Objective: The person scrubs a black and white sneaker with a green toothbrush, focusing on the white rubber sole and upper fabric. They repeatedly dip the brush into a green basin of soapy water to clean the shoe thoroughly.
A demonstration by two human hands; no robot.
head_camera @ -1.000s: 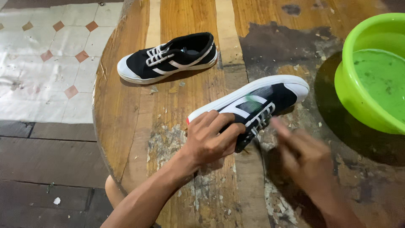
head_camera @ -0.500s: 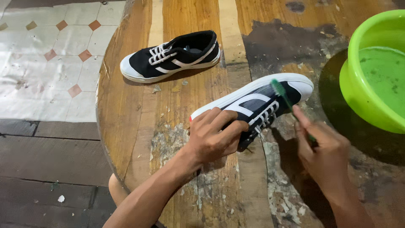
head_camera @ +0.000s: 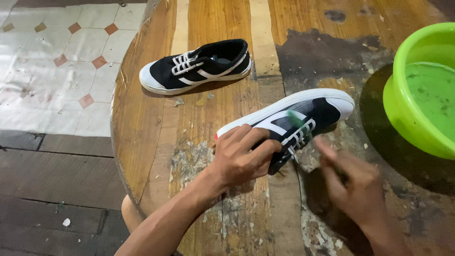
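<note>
A black sneaker with white stripes and a white sole (head_camera: 303, 116) lies on its side on the round wooden table (head_camera: 208, 118). My left hand (head_camera: 244, 154) grips its heel end and pins it down. My right hand (head_camera: 353, 182) is blurred just to the right of the laces, closed on a green brush (head_camera: 296, 119) whose head lies against the shoe's side. The matching second sneaker (head_camera: 196, 66) stands upright farther back on the table, untouched.
A bright green basin (head_camera: 417, 90) holding greenish water stands at the table's right edge. The tabletop has peeling varnish and a dark wet patch. Left of the table are a tiled floor (head_camera: 57, 71) and dark floorboards. My knee shows under the table's rim.
My right hand has swept the green brush back from the shoe's toe toward the laces. My left hand keeps the same grip on the shoe.
</note>
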